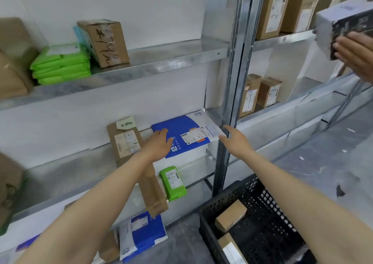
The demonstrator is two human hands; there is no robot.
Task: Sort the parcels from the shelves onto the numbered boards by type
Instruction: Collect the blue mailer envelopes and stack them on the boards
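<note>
My left hand (159, 142) lies flat on the blue-and-white mailer (187, 136), fingers straight and resting on its blue half. My right hand (235, 140) is spread wide at the mailer's white right end, thumb raised. The fingertips reach the corner, but blur keeps me from telling whether they touch it. Neither hand grips anything.

The mailer lies flat on the middle shelf. It is a soft bag, deep blue on the left and white on the right, with a printed label near its centre and lines of small text on the white end that I cannot read.

Just left of the mailer a flat brown carton (125, 142) leans, and my left forearm covers its lower part. Below the mailer is a small green packet (173, 183), and below and to the right a black perforated crate (262, 193) is cut off by the frame edge. Far up and right of the mailer, another person's hand (355, 55) holds a grey box (333, 25), both cropped.
</note>
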